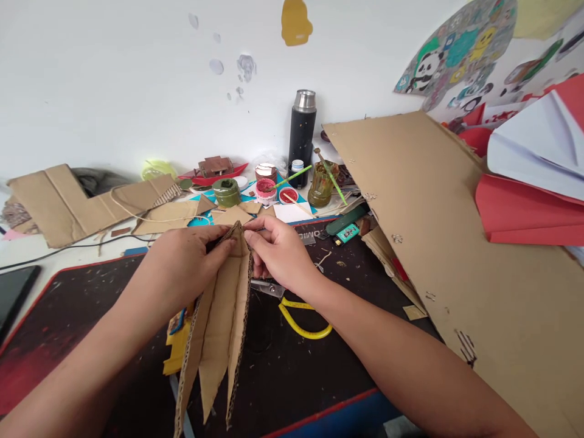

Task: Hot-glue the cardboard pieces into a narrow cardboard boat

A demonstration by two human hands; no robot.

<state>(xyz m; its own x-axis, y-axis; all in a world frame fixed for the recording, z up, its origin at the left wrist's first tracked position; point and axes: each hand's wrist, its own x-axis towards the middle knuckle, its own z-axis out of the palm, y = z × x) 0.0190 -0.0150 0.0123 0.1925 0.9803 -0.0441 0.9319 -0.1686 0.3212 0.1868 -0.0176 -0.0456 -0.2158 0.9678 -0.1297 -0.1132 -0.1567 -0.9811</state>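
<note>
Both hands grip a folded cardboard piece (219,328) at its narrow far tip, over a dark desk mat. Its long pointed strips spread toward me and hang down near the mat's front edge. My left hand (185,258) is closed, thumb on the inner face of the cardboard near the tip. My right hand (278,249) pinches the same tip from the other side, with the fingers curled. Yellow-handled scissors (306,328) lie on the mat below my right hand, their blades partly hidden. Under the cardboard, at the left, a yellow object (176,350) shows in part.
A large cardboard sheet (456,213) leans over the right side. Paint jars (226,193), a black thermos (302,131) and a murky jar with a brush (322,185) stand at the back. Cardboard scraps (68,207) lie at back left. A green utility knife (347,219) rests on the mat (292,377).
</note>
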